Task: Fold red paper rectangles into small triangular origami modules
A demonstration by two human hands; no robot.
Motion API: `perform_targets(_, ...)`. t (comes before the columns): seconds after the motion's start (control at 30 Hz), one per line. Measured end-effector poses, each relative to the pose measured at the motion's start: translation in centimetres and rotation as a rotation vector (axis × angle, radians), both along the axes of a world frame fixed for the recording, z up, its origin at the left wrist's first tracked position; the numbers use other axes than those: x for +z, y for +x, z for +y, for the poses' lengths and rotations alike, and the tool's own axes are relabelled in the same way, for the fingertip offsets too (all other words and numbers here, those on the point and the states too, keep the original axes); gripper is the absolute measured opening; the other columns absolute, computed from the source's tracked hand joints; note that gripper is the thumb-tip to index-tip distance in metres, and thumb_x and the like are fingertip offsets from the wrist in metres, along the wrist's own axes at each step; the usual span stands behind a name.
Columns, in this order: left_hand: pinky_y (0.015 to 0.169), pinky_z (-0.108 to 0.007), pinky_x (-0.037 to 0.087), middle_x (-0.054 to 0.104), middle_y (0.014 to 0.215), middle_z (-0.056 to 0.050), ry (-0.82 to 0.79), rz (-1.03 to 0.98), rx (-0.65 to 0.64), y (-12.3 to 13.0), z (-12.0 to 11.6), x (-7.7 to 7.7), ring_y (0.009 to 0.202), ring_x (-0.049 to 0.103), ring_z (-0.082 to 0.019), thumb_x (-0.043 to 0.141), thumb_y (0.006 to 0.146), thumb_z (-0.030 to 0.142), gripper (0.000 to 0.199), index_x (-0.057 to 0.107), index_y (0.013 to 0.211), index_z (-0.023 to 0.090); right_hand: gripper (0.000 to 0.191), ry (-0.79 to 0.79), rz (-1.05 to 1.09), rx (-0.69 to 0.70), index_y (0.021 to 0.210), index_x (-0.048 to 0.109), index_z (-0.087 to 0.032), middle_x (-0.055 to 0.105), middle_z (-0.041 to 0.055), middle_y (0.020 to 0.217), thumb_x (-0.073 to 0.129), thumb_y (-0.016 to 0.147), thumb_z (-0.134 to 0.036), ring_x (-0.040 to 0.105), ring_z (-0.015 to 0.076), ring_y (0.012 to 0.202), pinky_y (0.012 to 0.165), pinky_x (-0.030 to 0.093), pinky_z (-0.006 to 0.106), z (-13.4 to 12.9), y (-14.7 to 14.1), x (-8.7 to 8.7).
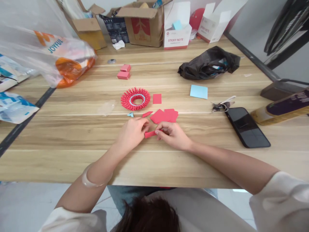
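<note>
A narrow strip of folded red paper (150, 134) lies between my two hands, low over the table. My right hand (174, 136) pinches its right end between thumb and fingers. Curled round the strip's left end is my left hand (135, 130), its fingertips partly hidden. Just beyond the hands are a loose pile of red paper sheets (164, 116), a small folded red piece (147, 114) and a small light-blue folded piece (130, 114). Behind them sits a ring of red folded paper pieces (125, 99) with a blue-and-white inner band, beside a single red square (157, 99).
Two red paper blocks (123, 75) lie farther back. To the right are a blue paper pad (198, 91), keys (220, 106), a phone (247, 127), a bottle (282, 108) and a black bag (209, 64). Boxes (177, 38) line the back; a plastic bag (70, 61) stands left.
</note>
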State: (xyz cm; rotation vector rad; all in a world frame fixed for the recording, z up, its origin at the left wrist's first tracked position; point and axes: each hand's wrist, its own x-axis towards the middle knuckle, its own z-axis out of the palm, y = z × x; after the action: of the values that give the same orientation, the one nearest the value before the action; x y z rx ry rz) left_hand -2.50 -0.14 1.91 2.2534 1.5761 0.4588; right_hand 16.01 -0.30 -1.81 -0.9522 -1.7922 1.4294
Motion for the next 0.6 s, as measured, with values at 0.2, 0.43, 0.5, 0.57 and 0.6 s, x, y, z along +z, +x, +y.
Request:
perform_targets(0.2, 0.059, -0.026, 0.039, 0.065, 0.073, -0.003, 0.016, 0.021, 0.001, 0.17, 0.00, -0.05, 0.063, 0.056, -0.015, 0.054, 0.077, 0.013, 0.009, 0.061, 0.072, 0.017, 0.011, 0.005, -0.006, 0.005, 0.078, 0.055, -0.016, 0.057, -0.0003, 0.061, 0.050, 0.085, -0.023, 0.053, 0.0098, 0.054, 0.052, 0.040, 0.021, 0.00, -0.01, 0.22)
perform_targets(0.43, 0.062, -0.026, 0.040, 0.066, 0.075, -0.003, 0.018, -0.024, -0.022, 0.09, 0.02, -0.31, 0.066, 0.059, -0.016, 0.055, 0.080, 0.017, 0.008, 0.062, 0.076, 0.017, 0.011, 0.011, -0.020, 0.016, 0.079, 0.055, -0.015, 0.058, -0.0004, 0.062, 0.050, 0.085, -0.023, 0.052, 0.0090, 0.053, 0.051, 0.039, 0.021, -0.02, 0.04, 0.38)
perform_targets(0.5, 0.062, -0.026, 0.040, 0.066, 0.075, -0.003, 0.005, -0.015, -0.028, 0.06, 0.03, -0.28, 0.067, 0.060, -0.016, 0.056, 0.080, 0.017, 0.008, 0.063, 0.076, 0.017, 0.011, 0.010, -0.021, 0.015, 0.079, 0.055, -0.015, 0.058, -0.0007, 0.061, 0.050, 0.085, -0.023, 0.051, 0.0087, 0.053, 0.051, 0.039, 0.020, -0.04, 0.01, 0.39)
perform_targets(0.57, 0.062, -0.026, 0.040, 0.066, 0.075, -0.003, -0.008, -0.001, -0.029, 0.05, 0.03, -0.23, 0.067, 0.060, -0.016, 0.057, 0.080, 0.018, 0.008, 0.063, 0.076, 0.017, 0.010, 0.015, -0.021, 0.015, 0.079, 0.055, -0.015, 0.058, -0.0005, 0.062, 0.051, 0.084, -0.023, 0.051, 0.0088, 0.053, 0.051, 0.039, 0.020, -0.04, 0.00, 0.37)
perform_targets(0.6, 0.062, -0.026, 0.040, 0.066, 0.075, -0.003, -0.013, 0.004, -0.028, 0.05, 0.03, -0.20, 0.067, 0.060, -0.017, 0.057, 0.080, 0.018, 0.008, 0.063, 0.076, 0.017, 0.010, 0.018, -0.020, 0.016, 0.079, 0.056, -0.015, 0.058, -0.0003, 0.062, 0.051, 0.084, -0.023, 0.052, 0.0089, 0.053, 0.052, 0.039, 0.021, -0.04, -0.01, 0.36)
